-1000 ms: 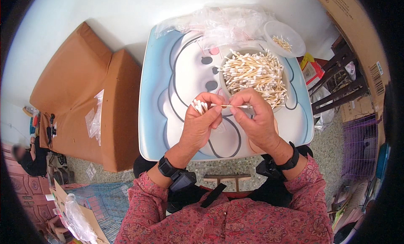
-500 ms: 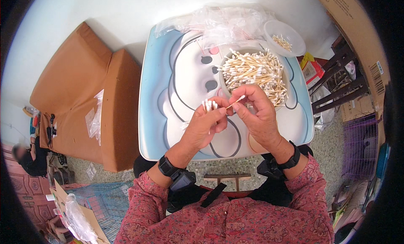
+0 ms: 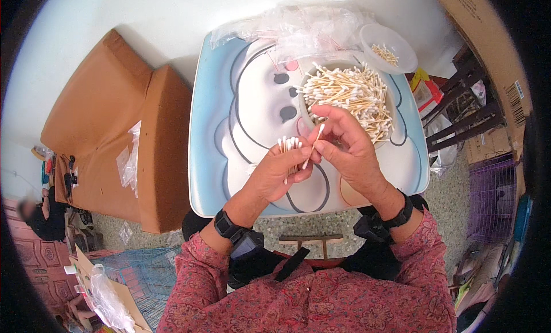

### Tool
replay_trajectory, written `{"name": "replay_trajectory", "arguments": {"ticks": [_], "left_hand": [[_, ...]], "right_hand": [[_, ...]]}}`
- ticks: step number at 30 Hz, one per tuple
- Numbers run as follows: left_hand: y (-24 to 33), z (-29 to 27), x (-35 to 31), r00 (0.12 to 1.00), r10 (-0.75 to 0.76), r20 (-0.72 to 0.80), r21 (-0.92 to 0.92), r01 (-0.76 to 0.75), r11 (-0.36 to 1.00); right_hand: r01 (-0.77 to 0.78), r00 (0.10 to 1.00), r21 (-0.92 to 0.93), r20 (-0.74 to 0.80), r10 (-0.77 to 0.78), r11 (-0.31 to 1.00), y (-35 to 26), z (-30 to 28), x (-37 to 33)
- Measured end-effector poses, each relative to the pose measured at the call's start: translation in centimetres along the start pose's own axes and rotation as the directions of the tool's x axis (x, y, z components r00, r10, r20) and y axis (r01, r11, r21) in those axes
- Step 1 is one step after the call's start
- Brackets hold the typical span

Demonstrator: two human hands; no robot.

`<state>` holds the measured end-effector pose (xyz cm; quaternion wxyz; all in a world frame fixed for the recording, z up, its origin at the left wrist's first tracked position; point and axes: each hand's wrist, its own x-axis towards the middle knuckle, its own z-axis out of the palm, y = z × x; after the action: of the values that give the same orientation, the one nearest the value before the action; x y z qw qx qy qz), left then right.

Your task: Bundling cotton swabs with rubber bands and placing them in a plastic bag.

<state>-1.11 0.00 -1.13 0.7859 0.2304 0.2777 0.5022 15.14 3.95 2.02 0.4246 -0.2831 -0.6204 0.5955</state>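
Note:
Over the near half of a small cartoon-printed table (image 3: 215,178), my left hand (image 3: 274,171) is closed around a small bundle of cotton swabs (image 3: 290,145), their white tips standing above the fingers. My right hand (image 3: 350,152) pinches a single cotton swab (image 3: 313,146), which stands slanted between the two hands, close to my left fingertips. Just beyond my right hand sits a round bowl (image 3: 306,118) heaped with loose cotton swabs (image 3: 350,95). My right wrist and fingers cover part of its near edge.
Clear plastic bags (image 3: 304,32) lie along the table's far edge. A translucent round lid (image 3: 404,43) holding several swabs rests at the far right corner. To the left stands a brown sofa (image 3: 115,138), with a wire cage (image 3: 140,275) nearer. A person (image 3: 43,215) is at far left.
The single swab has turned from lying slanted toward the right to standing more upright beside the bundle. My right hand has shifted slightly left, toward my left hand.

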Motion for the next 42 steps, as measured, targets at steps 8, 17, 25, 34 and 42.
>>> {"name": "replay_trajectory", "arguments": {"ticks": [8,17,25,34,42], "left_hand": [[0.1,-0.4,0.0,0.999,-0.012,0.041,0.028,0.011,1.000],[-0.1,0.1,-0.2,0.989,-0.039,0.141,0.028,0.035,0.999],[0.0,1.0,-0.3,0.999,-0.030,0.045,0.134,0.024,0.991],[-0.4,0.2,-0.7,0.985,-0.067,0.157,0.023,0.064,0.998],[-2.1,2.9,-3.8,0.934,-0.322,0.153,0.153,0.300,0.942]], "right_hand": [[-0.002,1.000,-0.055,0.010,0.002,0.998,-0.6,0.0,-0.1],[0.016,1.000,-0.100,-0.024,-0.018,0.995,0.0,0.1,-0.2],[-0.011,0.998,-0.189,-0.058,0.000,0.982,-0.6,0.1,-0.2],[0.349,0.936,-0.474,0.142,-0.321,0.808,-0.4,-0.7,0.3],[0.441,0.891,-0.430,0.319,-0.324,0.788,-4.1,-1.1,-3.4]]}}
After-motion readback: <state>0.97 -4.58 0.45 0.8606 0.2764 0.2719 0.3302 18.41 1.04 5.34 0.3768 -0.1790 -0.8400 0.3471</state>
